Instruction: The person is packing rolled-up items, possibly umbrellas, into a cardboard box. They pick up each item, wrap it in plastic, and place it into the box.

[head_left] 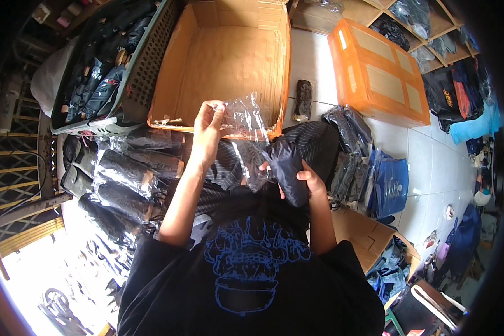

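Note:
My left hand (209, 116) pinches the upper edge of a clear plastic bag (246, 120), which hangs down across my lap. In my right hand (309, 180) is a dark, rolled fabric bundle (285, 168), gripped around its lower part. The bundle's upper end meets the bag's lower right side; whether it is inside the bag I cannot tell. An open cardboard box (224, 67) stands just beyond my hands, its inner floor bare.
Several dark bundles in clear plastic (129, 171) lie to my left, and more (350, 131) to my right. One (303, 99) lies beside the open box. A crate of dark bundles (109, 120) stands far left, a taped orange box (378, 73) far right.

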Demonstrator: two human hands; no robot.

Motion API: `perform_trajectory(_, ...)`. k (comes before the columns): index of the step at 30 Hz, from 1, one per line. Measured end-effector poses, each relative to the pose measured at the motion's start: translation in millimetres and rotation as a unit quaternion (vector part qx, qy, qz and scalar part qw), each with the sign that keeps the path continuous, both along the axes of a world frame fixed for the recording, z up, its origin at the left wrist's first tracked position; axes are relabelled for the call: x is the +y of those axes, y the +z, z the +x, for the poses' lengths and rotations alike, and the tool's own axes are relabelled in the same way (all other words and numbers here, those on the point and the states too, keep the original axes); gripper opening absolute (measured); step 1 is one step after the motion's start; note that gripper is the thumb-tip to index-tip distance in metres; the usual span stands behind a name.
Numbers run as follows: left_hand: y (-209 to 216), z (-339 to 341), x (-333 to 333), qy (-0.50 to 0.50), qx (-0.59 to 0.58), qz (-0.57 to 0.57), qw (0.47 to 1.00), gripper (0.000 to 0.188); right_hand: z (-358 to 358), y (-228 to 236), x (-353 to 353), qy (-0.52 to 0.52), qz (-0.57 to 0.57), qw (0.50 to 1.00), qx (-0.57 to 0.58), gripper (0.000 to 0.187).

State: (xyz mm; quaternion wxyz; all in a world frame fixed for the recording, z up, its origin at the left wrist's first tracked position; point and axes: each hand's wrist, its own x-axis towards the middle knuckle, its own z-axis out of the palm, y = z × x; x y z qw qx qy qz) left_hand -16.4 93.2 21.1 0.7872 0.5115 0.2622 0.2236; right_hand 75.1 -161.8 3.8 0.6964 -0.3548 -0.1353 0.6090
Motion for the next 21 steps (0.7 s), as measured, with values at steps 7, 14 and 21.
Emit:
perform_trajectory(7, -4, -25, -33, -0.174, 0.135, -0.091, 0.971, 0.052, 2, -15, -2, -0.028, -0.063, 0.996, -0.058, 0.060)
perform_trajectory(14, -32, -32, -42, -0.092, 0.109, -0.081, 0.986, 0.024, -3, -31, -3, -0.059, -0.075, 0.995, -0.024, 0.057)
perform_trajectory(21, -2, -46, -61, 0.008, 0.105, 0.492, 0.864, 0.071, 1, -28, 2, -0.116, -0.061, 0.991, -0.015, 0.040)
